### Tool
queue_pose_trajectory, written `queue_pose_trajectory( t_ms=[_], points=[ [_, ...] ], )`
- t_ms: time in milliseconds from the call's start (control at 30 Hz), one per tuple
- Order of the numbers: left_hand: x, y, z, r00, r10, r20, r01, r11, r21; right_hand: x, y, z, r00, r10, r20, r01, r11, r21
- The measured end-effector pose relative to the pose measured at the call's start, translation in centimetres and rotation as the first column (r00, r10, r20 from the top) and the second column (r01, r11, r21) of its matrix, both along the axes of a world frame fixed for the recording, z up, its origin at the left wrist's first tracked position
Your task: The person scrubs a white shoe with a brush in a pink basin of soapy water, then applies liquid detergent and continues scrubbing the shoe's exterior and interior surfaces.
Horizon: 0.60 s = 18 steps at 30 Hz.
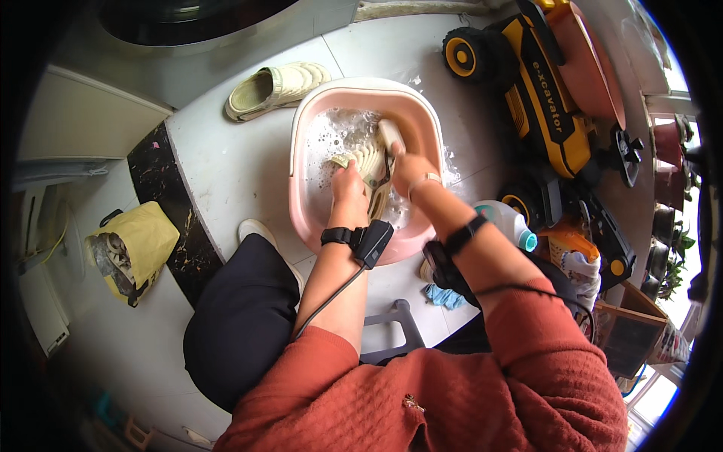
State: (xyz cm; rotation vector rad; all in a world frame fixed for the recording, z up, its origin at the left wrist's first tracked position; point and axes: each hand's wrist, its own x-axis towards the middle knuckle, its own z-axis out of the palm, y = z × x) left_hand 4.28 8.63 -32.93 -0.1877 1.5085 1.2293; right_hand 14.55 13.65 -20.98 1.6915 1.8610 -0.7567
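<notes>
A pink plastic basin (298, 209) with a white rim stands on the floor before me, holding sudsy water. Inside it, my left hand (348, 189) grips a cream-coloured clog (367, 160) with a ridged upper, tilted above the suds. My right hand (408, 169) is closed around a pale block-shaped tool (390, 134), apparently a scrubbing brush, beside the clog; its working side is hidden. Another cream clog (274, 90) lies on the tiles beyond the basin's upper left side.
At right stands a yellow and black ride-on toy excavator (528, 96). A white detergent bottle (502, 223) with a teal cap is near my right forearm. A blue cloth (445, 296) lies by a grey stool (409, 327). A yellow bag (149, 237) sits at left, past a black marble threshold (164, 186).
</notes>
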Motion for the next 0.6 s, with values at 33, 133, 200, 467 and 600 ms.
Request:
queue_pose_trajectory(
  t_ms=[33,133,200,467,600],
  points=[
    [0.3,-0.2,0.1,1.000,0.015,0.015,-0.015,1.000,0.010,0.0,-1.9,0.9,0.999,0.052,0.012,-0.052,0.999,-0.003],
    [1.3,-0.6,-0.1,0.996,-0.026,-0.088,0.025,1.000,-0.008,1.3,-5.1,2.4,0.980,0.197,0.042,-0.194,0.979,-0.064],
    [1.9,-0.9,-0.3,0.982,-0.075,-0.174,0.070,0.997,-0.034,1.5,-4.4,1.5,0.980,0.194,0.048,-0.191,0.980,-0.050],
    [1.9,-0.4,1.1,0.973,-0.114,-0.202,0.105,0.993,-0.053,0.0,0.5,-2.0,0.999,-0.020,0.042,0.017,0.998,0.059],
    [2.1,-0.6,1.5,0.984,-0.071,-0.164,0.065,0.997,-0.039,2.6,-4.4,-0.3,0.979,0.201,0.033,-0.199,0.979,-0.052]
  ],
)
